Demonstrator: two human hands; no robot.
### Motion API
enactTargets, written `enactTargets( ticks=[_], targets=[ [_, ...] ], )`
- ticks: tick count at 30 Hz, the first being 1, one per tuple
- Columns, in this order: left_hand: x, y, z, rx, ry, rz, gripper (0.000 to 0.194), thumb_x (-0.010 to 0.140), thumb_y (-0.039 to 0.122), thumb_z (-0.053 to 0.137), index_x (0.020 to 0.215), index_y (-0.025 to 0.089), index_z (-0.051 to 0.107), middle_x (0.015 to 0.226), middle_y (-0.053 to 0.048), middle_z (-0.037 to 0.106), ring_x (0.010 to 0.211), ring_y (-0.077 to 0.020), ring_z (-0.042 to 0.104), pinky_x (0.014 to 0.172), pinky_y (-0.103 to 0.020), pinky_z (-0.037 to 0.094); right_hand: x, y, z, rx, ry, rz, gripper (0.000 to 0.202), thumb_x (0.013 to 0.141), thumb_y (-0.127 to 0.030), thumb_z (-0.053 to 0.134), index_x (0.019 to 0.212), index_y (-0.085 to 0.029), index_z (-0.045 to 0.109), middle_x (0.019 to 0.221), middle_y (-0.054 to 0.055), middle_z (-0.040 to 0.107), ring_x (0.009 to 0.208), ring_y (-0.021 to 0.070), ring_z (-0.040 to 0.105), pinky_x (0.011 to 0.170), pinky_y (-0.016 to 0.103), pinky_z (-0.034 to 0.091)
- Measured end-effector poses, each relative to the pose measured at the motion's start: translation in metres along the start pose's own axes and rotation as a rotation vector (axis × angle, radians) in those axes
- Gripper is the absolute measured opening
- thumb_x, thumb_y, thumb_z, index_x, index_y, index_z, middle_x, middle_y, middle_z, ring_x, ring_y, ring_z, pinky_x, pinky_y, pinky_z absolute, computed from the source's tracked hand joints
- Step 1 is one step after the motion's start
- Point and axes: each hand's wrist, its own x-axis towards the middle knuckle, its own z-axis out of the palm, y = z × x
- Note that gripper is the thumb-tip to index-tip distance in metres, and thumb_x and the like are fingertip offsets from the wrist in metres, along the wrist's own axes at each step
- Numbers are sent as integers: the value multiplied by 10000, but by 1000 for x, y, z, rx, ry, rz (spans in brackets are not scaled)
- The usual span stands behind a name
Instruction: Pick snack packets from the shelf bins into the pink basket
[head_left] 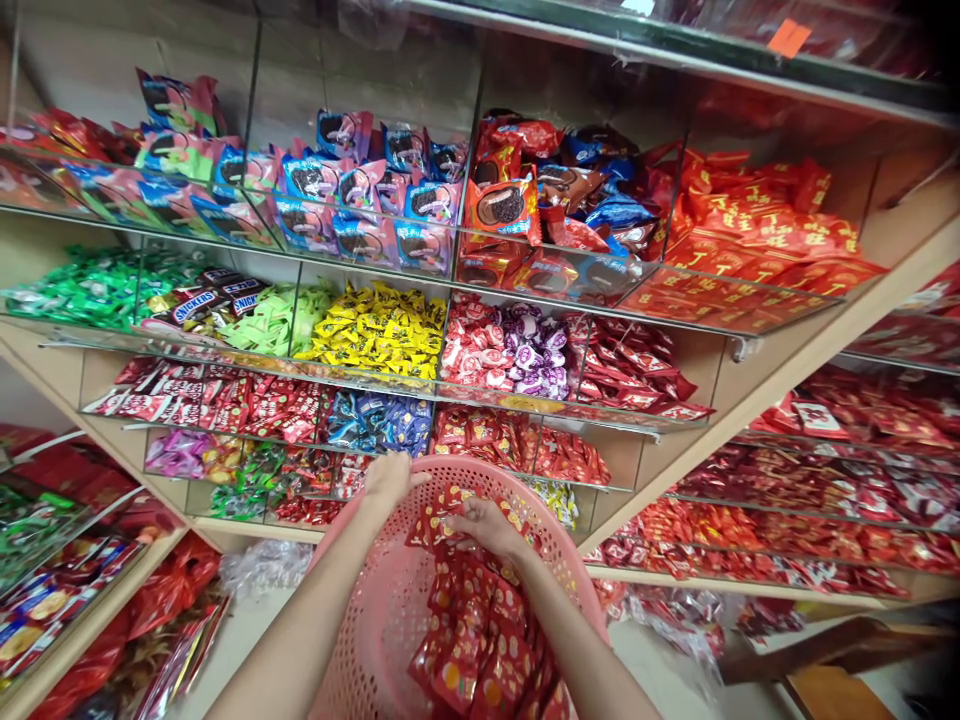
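Observation:
A pink perforated plastic basket [367, 610] is tilted in front of me at the foot of the shelves. My left hand [390, 482] has its fingers hooked over the far rim, with the thumb pointing right. Inside the basket, a pile of small red printed snack packets [469, 630] lies to the right, leaving the basket's left side showing. My right hand [484, 525] is at the top of this pile, its curled fingers closed on red packets. Its fingertips are partly hidden. Just beyond the rim, similar red packets [480, 430] lie on a low shelf.
Glass-fronted shelves hold cookie packs [315, 180], Snickers bars [214, 297], yellow candies [379, 330] and purple-and-white candies [536, 350]. A slanting wooden side panel [720, 410] stands to the right. Plastic bags [266, 568] lie on the floor at left, and a wooden stool [840, 690] stands at lower right.

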Motion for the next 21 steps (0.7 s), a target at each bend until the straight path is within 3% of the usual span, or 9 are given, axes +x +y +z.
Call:
enactTargets(
  ticks=[4,8,15,18,21],
  targets=[
    [-2,1,-3,5,-1,-3,662,638,686,349,864,118,602,862,-148,618,833,-261,574,708,-314,424,-2,-2,-4,3,1,14,414,481,-443,703,622,-179,416,543,-64,521,535,129,564,509,260,450],
    [-2,2,-4,3,-14,-9,655,660,674,324,870,120,602,877,-155,614,841,-256,572,724,-319,418,0,3,-7,-116,45,-16,381,532,-475,653,587,-187,410,476,-89,407,418,68,420,483,250,421],
    [-1,2,-3,4,-28,-11,631,680,658,311,878,133,602,893,-167,614,855,-248,571,740,-331,413,4,10,-7,-704,222,-310,380,721,-389,453,429,-173,339,441,-61,257,428,58,239,422,189,198],
    [0,2,-2,10,-20,-6,636,679,661,306,869,131,602,872,-158,617,838,-251,575,721,-329,421,-1,7,-5,-883,267,-328,381,745,-332,422,405,-171,361,417,-53,261,416,64,239,429,200,181],
    [0,2,0,17,-8,2,642,678,665,297,850,129,604,853,-156,620,820,-260,578,705,-337,427,-5,5,-1,-1038,355,-290,329,733,-264,449,416,-175,441,418,-39,366,423,74,322,447,201,213]
  ],
)
